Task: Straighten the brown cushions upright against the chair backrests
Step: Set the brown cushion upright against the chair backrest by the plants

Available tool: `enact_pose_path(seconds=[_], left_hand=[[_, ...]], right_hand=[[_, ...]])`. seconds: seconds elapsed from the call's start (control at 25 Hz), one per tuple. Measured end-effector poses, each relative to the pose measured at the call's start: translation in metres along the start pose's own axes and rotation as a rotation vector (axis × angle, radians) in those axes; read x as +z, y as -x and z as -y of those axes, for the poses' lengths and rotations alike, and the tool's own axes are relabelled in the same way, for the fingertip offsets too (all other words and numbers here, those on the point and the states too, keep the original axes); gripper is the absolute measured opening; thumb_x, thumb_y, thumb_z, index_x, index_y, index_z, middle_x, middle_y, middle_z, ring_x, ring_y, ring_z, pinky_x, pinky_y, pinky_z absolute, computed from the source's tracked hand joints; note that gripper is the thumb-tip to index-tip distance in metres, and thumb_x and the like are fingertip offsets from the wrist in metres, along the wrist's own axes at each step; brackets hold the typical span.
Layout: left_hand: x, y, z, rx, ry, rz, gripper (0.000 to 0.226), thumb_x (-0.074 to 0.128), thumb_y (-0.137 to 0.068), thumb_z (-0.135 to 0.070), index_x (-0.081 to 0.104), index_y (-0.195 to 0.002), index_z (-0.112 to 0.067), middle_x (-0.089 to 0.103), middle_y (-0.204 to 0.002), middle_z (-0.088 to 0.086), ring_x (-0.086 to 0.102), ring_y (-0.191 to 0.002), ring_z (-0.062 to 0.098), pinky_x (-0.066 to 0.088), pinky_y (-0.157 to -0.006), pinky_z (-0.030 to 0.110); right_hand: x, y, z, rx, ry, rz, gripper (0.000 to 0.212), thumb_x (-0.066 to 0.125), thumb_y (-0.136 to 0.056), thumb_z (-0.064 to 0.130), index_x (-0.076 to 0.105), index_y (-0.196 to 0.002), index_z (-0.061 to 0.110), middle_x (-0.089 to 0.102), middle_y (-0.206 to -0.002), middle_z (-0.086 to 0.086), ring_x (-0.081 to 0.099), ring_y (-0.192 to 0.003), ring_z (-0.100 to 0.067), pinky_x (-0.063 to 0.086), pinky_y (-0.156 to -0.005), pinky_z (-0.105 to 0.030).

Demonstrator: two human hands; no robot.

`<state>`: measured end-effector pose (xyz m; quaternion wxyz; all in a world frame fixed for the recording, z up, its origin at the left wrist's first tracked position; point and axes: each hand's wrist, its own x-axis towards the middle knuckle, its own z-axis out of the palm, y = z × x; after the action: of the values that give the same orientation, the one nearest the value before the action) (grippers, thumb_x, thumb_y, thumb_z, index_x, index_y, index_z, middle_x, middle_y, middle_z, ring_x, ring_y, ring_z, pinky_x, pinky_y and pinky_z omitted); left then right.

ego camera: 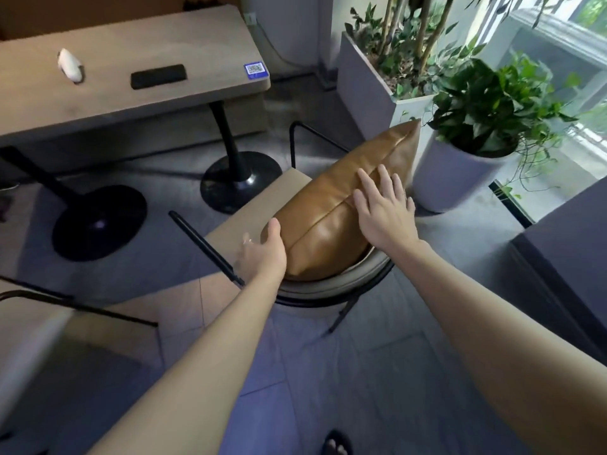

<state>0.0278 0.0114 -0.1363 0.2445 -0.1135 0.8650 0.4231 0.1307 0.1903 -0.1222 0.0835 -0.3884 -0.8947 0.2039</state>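
Note:
A brown leather cushion (341,205) with a centre seam stands on a beige chair seat (259,208), leaning against the chair's curved grey backrest (331,284) nearest me. My left hand (262,251) presses its near left end, thumb up against the leather, fingers apart. My right hand (384,208) lies flat on the cushion's top, fingers spread. Neither hand grips the cushion.
A grey table (131,70) with a white object (70,65), a black case (158,76) and black pedestal bases (239,182) stands at the back left. Potted plants (460,178) and a white planter (368,83) stand right of the chair. Another chair's black armrest (75,303) is at the left.

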Motion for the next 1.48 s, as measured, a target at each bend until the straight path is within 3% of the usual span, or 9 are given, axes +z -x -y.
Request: enact_pose_path(seconds=[0.12,0.2,0.32,0.44,0.6,0.76,1.0,1.32,1.48], left_hand=[[0.004,0.017,0.007,-0.362,0.333,0.048,0.128,0.059,-0.059,-0.090,0.016,-0.162,-0.027,0.030,-0.165,0.008,0.033,-0.146,0.040,0.029,-0.117,0.060],[0.008,0.018,0.009,-0.491,0.526,0.138,0.138,0.069,-0.042,-0.091,0.023,-0.158,-0.031,0.044,-0.157,0.008,0.045,-0.136,0.040,0.036,-0.107,0.061],[0.013,0.013,0.013,-0.549,0.649,0.239,0.152,0.077,-0.010,-0.087,0.038,-0.147,-0.034,0.059,-0.139,0.008,0.058,-0.118,0.041,0.042,-0.099,0.066],[0.015,0.010,0.015,-0.473,0.751,0.152,0.138,0.084,-0.022,-0.080,0.038,-0.144,-0.033,0.062,-0.129,0.003,0.063,-0.108,0.034,0.051,-0.097,0.056],[0.013,0.012,0.011,-0.428,0.854,0.051,0.133,0.086,-0.031,-0.071,0.035,-0.149,-0.037,0.063,-0.130,0.001,0.066,-0.103,0.030,0.057,-0.093,0.052],[-0.001,0.005,0.008,-0.434,0.869,0.060,0.126,0.086,-0.033,-0.067,0.043,-0.146,-0.031,0.065,-0.126,0.004,0.067,-0.100,0.031,0.059,-0.090,0.050],[-0.050,-0.032,0.003,-0.382,0.815,0.089,0.097,0.090,-0.063,-0.049,0.043,-0.142,-0.018,0.060,-0.124,0.008,0.063,-0.108,0.034,0.054,-0.098,0.054],[-0.111,-0.085,-0.002,-0.425,0.787,0.105,0.101,0.091,-0.063,-0.037,0.042,-0.148,-0.016,0.059,-0.126,0.013,0.061,-0.106,0.037,0.052,-0.099,0.056],[-0.110,-0.082,0.006,-0.405,0.790,0.134,0.100,0.091,-0.057,-0.036,0.047,-0.144,-0.015,0.063,-0.124,0.012,0.065,-0.104,0.036,0.056,-0.094,0.054]], right_hand=[[0.000,0.008,-0.015,0.138,-0.285,-0.095,0.047,0.039,-0.104,0.026,0.032,-0.151,0.023,0.026,-0.163,-0.013,0.038,-0.141,-0.043,0.035,-0.107,-0.051],[0.001,0.014,-0.030,0.370,-0.450,-0.038,0.062,0.043,-0.096,0.013,0.024,-0.154,0.020,0.032,-0.158,-0.016,0.048,-0.128,-0.044,0.037,-0.093,-0.042],[0.011,0.019,-0.047,0.618,-0.550,0.171,0.092,0.059,-0.085,0.019,0.008,-0.161,0.022,0.036,-0.158,-0.016,0.047,-0.133,-0.042,0.042,-0.103,-0.044],[0.031,0.019,-0.049,0.808,-0.749,0.291,0.081,0.065,-0.090,0.023,0.017,-0.155,0.022,0.054,-0.135,-0.011,0.060,-0.106,-0.038,0.053,-0.086,-0.049],[0.044,0.022,-0.047,0.817,-0.819,0.236,0.055,0.060,-0.095,0.011,0.029,-0.139,0.019,0.056,-0.102,-0.009,0.062,-0.074,-0.026,0.053,-0.050,-0.035],[0.053,0.023,-0.041,0.796,-0.802,0.222,0.049,0.067,-0.092,0.014,0.030,-0.124,0.023,0.059,-0.116,-0.015,0.065,-0.079,-0.029,0.055,-0.056,-0.039],[0.080,0.026,-0.003,0.729,-0.778,0.238,0.065,0.076,-0.082,0.025,0.034,-0.131,0.020,0.063,-0.111,-0.009,0.071,-0.092,-0.034,0.064,-0.074,-0.055],[0.120,0.036,0.052,0.777,-0.870,0.213,0.105,0.082,-0.056,0.038,0.026,-0.145,0.030,0.062,-0.125,-0.012,0.071,-0.097,-0.037,0.063,-0.053,-0.042],[0.122,0.037,0.049,0.799,-0.881,0.202,0.099,0.086,-0.056,0.033,0.033,-0.139,0.024,0.067,-0.118,-0.015,0.073,-0.090,-0.040,0.065,-0.067,-0.053]])
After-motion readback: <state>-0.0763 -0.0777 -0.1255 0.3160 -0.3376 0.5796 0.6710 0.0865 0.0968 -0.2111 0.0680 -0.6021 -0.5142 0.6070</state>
